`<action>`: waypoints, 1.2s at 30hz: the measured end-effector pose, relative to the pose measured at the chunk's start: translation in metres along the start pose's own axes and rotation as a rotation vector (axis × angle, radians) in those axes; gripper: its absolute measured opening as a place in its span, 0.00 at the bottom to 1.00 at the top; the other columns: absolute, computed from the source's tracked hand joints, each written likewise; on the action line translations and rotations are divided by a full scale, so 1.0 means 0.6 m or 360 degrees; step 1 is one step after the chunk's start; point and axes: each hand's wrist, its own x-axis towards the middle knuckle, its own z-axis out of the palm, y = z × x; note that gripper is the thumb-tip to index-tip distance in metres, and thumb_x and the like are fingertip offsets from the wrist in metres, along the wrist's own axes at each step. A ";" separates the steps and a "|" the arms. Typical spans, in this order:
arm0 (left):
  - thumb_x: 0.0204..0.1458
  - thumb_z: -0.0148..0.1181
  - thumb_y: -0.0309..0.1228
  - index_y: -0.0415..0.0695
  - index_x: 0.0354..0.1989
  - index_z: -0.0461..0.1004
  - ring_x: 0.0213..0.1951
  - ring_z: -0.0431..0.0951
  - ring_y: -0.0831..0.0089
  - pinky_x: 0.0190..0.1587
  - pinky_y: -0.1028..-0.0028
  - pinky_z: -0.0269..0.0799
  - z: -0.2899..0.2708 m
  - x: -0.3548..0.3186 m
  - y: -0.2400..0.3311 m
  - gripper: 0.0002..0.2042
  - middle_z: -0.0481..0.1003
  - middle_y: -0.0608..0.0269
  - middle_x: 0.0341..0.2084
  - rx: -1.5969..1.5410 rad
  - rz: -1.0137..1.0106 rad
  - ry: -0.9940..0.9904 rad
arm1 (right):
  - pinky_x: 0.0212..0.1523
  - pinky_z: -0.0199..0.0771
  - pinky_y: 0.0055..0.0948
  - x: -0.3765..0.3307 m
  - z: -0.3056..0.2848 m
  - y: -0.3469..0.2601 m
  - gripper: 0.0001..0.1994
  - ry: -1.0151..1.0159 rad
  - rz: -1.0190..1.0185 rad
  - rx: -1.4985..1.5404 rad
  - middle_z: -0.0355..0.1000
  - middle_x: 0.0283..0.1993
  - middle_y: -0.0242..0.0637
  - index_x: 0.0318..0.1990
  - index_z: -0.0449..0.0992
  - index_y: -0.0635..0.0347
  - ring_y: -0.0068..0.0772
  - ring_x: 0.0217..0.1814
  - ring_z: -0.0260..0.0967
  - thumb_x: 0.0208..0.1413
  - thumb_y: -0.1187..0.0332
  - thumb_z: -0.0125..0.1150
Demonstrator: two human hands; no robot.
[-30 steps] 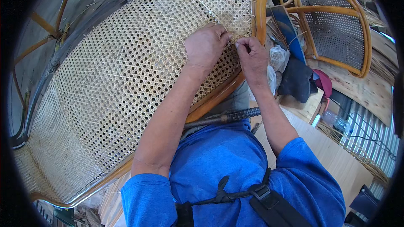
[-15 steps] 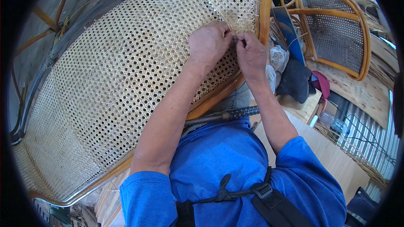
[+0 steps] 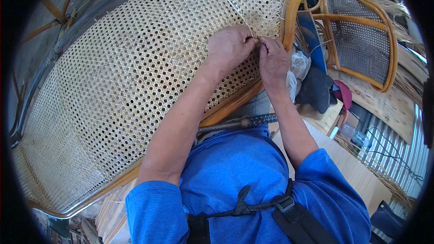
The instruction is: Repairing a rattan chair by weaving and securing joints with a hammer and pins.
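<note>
Cane webbing (image 3: 149, 81): stretched ahead and to the left of the blue shirt (image 3: 235, 158), bordered by a rattan rim (image 3: 294, 9); judged light, springy, fairly stiff, liable to crack if kinked; firm hold best taken at the rim.
Left hand (image 3: 230, 47): placed over webbing, near rim; fingers curled, thumb and index pressed together; anything pinched too small to tell.
Right hand (image 3: 274, 63): held just beside left; fingers likewise pinched, tips nearly met; contents cannot be told.
Caned rattan piece (image 3: 361, 45): seen beyond, right.
</note>
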 end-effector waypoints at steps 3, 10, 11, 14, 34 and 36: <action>0.48 0.62 0.37 0.49 0.30 0.80 0.31 0.78 0.59 0.33 0.65 0.74 -0.001 -0.001 0.000 0.07 0.77 0.59 0.28 -0.0029 0.0019 0.0019 | 0.38 0.72 0.37 -0.002 -0.005 -0.001 0.07 -0.0054 0.0016 -0.0068 0.72 0.36 0.43 0.39 0.74 0.58 0.47 0.39 0.71 0.53 0.76 0.54; 0.48 0.62 0.38 0.49 0.30 0.80 0.30 0.78 0.58 0.33 0.65 0.74 -0.004 -0.003 0.000 0.07 0.77 0.59 0.27 -0.0046 0.0046 0.0022 | 0.39 0.72 0.38 -0.004 -0.007 0.001 0.07 -0.0113 -0.0057 -0.0106 0.70 0.35 0.44 0.38 0.74 0.59 0.48 0.39 0.70 0.51 0.77 0.54; 0.48 0.62 0.38 0.49 0.30 0.80 0.30 0.78 0.58 0.33 0.65 0.74 -0.005 -0.003 0.002 0.07 0.77 0.59 0.27 -0.0043 0.0046 0.0021 | 0.39 0.72 0.39 -0.005 -0.009 0.000 0.08 -0.0122 -0.0067 -0.0106 0.70 0.35 0.44 0.38 0.74 0.60 0.48 0.39 0.69 0.50 0.77 0.54; 0.47 0.62 0.38 0.49 0.30 0.80 0.31 0.78 0.59 0.33 0.65 0.74 -0.008 -0.003 0.004 0.07 0.77 0.59 0.28 -0.0086 -0.0009 -0.0017 | 0.39 0.71 0.39 -0.006 -0.009 0.004 0.08 -0.0124 -0.0075 -0.0098 0.70 0.35 0.44 0.38 0.73 0.60 0.48 0.39 0.69 0.50 0.78 0.54; 0.48 0.61 0.39 0.49 0.32 0.80 0.32 0.79 0.60 0.35 0.66 0.75 -0.009 -0.002 -0.002 0.08 0.78 0.60 0.30 -0.0076 0.0002 -0.0097 | 0.38 0.72 0.38 -0.009 -0.004 0.016 0.08 -0.0053 -0.0233 -0.0152 0.70 0.34 0.42 0.38 0.74 0.60 0.45 0.38 0.69 0.49 0.79 0.54; 0.48 0.61 0.39 0.49 0.32 0.80 0.32 0.79 0.59 0.35 0.66 0.75 -0.011 -0.003 -0.001 0.08 0.78 0.60 0.30 -0.0097 0.0001 -0.0107 | 0.39 0.72 0.38 -0.009 -0.005 0.018 0.09 -0.0118 -0.0224 -0.0186 0.70 0.35 0.42 0.38 0.74 0.61 0.46 0.39 0.69 0.49 0.79 0.54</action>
